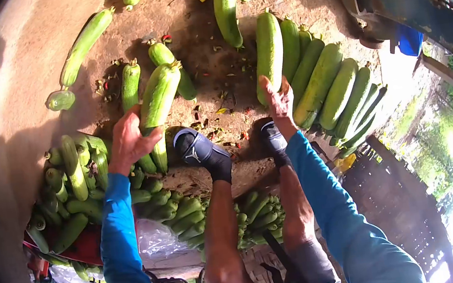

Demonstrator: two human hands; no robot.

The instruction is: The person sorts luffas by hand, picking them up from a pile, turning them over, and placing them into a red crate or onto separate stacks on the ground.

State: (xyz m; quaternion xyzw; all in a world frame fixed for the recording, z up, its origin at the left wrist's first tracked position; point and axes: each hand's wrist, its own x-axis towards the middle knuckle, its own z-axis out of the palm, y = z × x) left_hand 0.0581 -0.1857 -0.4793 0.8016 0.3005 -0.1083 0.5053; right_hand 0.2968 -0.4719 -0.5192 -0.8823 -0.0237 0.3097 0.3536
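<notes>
Blue sleeves (119, 236) on both arms, hands bare. Left hand (128, 143) holds a pale ribbed gourd (160, 90) by its near end, thumb and fingers parted around it; that gourd lies at a slant, over the ground left of the dark shoes (196, 146). Right hand (280, 103) grips the near end of a long smooth gourd (268, 47), fingers closed in at the tip; its far end points away from the person. Just right of it, a fanned row of green gourds (319, 86), side by side. More loose gourds (226, 10) farther out on brown ground (198, 53), with scattered red and yellow bits (222, 110) between. Left and near side: heaped gourds (74, 179), some over a red surface (87, 246). Clear plastic (159, 239) beside the heap.
</notes>
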